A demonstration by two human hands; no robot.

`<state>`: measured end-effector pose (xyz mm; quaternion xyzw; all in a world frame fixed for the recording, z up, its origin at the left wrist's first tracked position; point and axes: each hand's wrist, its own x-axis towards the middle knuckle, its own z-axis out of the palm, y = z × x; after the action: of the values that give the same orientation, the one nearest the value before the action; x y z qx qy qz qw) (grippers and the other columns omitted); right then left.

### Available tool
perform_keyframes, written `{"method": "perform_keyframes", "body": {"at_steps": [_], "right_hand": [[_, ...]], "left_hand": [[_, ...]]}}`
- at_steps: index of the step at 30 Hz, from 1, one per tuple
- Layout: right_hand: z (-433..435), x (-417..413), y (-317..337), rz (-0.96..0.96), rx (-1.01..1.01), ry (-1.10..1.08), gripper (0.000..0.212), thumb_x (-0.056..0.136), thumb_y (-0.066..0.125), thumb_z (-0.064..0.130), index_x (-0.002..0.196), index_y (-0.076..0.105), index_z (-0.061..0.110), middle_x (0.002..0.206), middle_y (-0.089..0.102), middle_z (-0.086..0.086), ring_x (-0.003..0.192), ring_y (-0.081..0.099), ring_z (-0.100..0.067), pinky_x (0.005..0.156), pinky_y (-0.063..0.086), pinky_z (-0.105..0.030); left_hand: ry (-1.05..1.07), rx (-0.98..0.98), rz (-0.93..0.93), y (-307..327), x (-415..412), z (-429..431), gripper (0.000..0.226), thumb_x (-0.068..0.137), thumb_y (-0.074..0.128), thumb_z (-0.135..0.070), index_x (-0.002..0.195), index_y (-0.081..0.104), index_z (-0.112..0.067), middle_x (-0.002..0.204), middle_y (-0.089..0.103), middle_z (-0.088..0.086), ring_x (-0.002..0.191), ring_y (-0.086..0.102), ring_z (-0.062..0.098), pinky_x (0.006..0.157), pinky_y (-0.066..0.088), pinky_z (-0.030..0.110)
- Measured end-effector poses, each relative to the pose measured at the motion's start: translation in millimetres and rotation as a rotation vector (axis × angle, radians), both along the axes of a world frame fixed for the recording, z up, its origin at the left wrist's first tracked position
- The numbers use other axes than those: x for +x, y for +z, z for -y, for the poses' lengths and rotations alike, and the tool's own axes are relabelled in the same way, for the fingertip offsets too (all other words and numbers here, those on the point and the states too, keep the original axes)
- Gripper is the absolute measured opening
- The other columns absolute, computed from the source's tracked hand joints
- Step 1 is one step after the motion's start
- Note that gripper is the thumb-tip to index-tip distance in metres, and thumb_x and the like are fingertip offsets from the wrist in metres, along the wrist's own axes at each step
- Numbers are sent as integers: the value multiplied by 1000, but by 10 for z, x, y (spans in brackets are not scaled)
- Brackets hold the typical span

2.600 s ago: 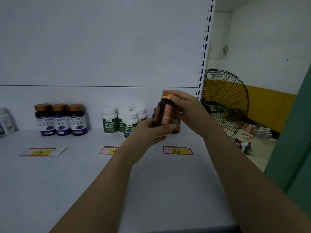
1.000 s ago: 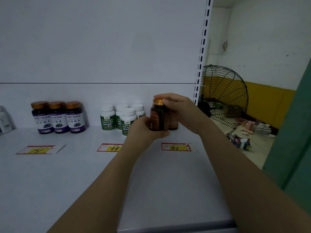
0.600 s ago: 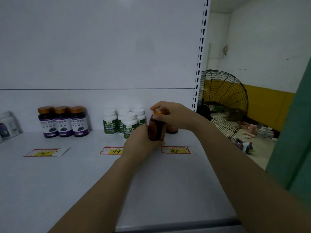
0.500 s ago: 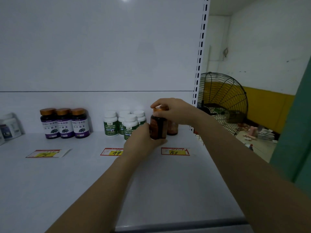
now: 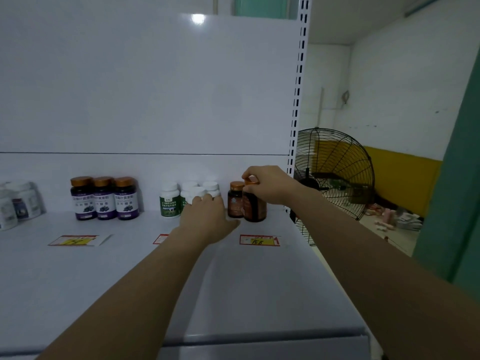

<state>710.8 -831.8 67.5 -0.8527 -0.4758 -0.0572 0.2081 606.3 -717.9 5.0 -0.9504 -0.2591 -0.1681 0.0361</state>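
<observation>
A brown bottle with an orange cap (image 5: 255, 207) stands upright at the back right of the white shelf (image 5: 117, 287), close beside a second brown bottle (image 5: 235, 203). My right hand (image 5: 270, 187) pinches the first bottle's cap from above. My left hand (image 5: 207, 215) is off the bottle, just to its left, its back toward me and its thumb spread toward the brown bottles. It covers the front bottle of a group of white green-labelled bottles (image 5: 170, 201), and whether it touches that bottle I cannot tell.
Three purple-labelled bottles with gold caps (image 5: 104, 198) stand further left, and pale bottles (image 5: 15, 203) at the far left edge. Price tags (image 5: 259, 240) lie along the shelf. A slotted upright (image 5: 298, 100) ends the shelf on the right; a black fan (image 5: 335, 172) stands beyond.
The brown bottle went from held up in both hands down onto the shelf beside the other brown bottle. My left hand let go and moved left; my right hand stays on the cap.
</observation>
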Motion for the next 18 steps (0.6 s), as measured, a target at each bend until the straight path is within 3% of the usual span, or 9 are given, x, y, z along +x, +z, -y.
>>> {"method": "perform_keyframes", "body": {"at_steps": [4, 9, 14, 18], "right_hand": [[-53, -14, 11, 6, -42, 7, 39, 97, 52, 27, 133, 50, 15, 135, 50, -11, 121, 47, -26, 91, 43, -31], [-350, -178, 159, 53, -27, 83, 36, 94, 54, 28, 129, 54, 19, 133, 53, -6, 118, 50, -23, 87, 41, -27], [-891, -684, 326, 107, 2, 230, 35, 94, 56, 27, 127, 55, 17, 130, 55, -7, 115, 52, -23, 87, 43, -27], [-1491, -1279, 382, 124, 14, 348, 31, 93, 55, 25, 124, 57, 18, 128, 56, -7, 112, 53, -24, 86, 45, -28]], "left_hand": [[36, -28, -32, 38, -82, -17, 64, 85, 49, -62, 126, 47, -13, 127, 52, 9, 114, 50, 28, 88, 43, 37], [82, -77, -50, 148, -328, -240, 55, 85, 51, -59, 122, 52, -18, 120, 59, 7, 107, 56, 26, 80, 42, 32], [190, -155, -57, 321, -892, -611, 45, 90, 48, -50, 118, 55, -16, 116, 60, 9, 104, 57, 28, 90, 48, 40], [300, -172, -59, 298, -1545, -1003, 39, 90, 47, -49, 110, 56, -16, 108, 60, 4, 99, 56, 25, 88, 48, 37]]}}
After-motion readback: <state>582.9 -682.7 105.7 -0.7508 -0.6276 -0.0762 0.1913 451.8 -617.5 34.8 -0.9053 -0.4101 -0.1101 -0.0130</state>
